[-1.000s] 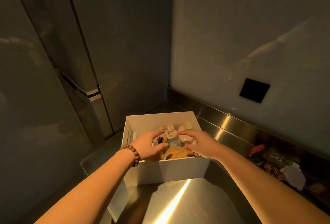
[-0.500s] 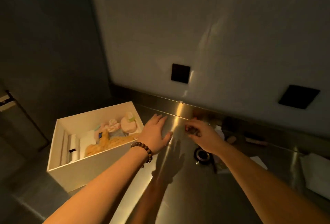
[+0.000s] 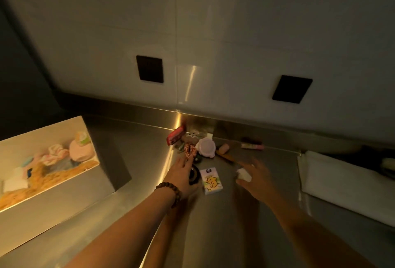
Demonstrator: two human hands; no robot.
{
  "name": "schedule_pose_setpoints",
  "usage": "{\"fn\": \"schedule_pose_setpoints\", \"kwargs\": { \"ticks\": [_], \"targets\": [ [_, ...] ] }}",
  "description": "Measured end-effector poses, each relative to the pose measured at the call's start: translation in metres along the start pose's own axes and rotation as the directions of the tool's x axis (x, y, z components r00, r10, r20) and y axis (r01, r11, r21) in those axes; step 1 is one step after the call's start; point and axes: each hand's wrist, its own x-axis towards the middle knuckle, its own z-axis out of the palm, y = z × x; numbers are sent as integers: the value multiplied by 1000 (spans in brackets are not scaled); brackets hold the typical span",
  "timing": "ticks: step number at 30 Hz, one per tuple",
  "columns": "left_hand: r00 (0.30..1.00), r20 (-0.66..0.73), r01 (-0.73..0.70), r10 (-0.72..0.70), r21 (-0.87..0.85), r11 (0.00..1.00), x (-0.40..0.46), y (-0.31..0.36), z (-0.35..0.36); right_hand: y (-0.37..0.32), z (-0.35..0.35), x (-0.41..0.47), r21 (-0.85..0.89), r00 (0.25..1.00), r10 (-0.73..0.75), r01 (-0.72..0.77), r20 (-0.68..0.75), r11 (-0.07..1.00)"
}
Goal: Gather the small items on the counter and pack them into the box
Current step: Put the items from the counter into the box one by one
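- Your left hand [image 3: 181, 177] lies flat with fingers straight, resting over one black round item [image 3: 195, 175] on the steel counter [image 3: 139, 144]; a bead bracelet [image 3: 171, 191] circles that wrist.
- Your right hand [image 3: 255, 177] is spread over one small white item [image 3: 243, 174]; blur hides whether the fingers grip it, so you cannot tell.
- Between your hands lies one white pack with a yellow cartoon figure [image 3: 211, 180].
- Beyond your fingers, a cluster near the back edge: one red case [image 3: 175, 136], one orange patterned scrunchie [image 3: 190, 151], one round white lidded container [image 3: 206, 147], one pale pink tube [image 3: 252, 146]. More small pieces there are too dim to count.
- One white box [image 3: 49, 208] stands open at your left, well apart from the cluster, already holding several soft items, a pink one [image 3: 82, 152] among them.
- Two black squares [image 3: 149, 69] sit on the wall.
- One folded white cloth [image 3: 342, 184] lies at your right.
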Motion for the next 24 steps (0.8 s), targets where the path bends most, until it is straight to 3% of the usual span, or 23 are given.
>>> {"fn": "schedule_pose_setpoints", "kwargs": {
  "ticks": [4,13,18,24],
  "targets": [
    [996,57,66,-66,3,998,13,-6,15,17,10,9,16,997,73,-74,26,997],
    [998,-31,60,-59,4,998,17,-13,19,9,24,12,148,991,121,-113,-51,983],
    [986,-160,54,-57,-22,998,6,-17,-21,-38,7,12,237,989,-61,92,-135,967],
    [928,-364,74,-74,-16,997,-41,-35,-99,-139,-7,13,320,930,-338,368,-145,873]
  ]
}}
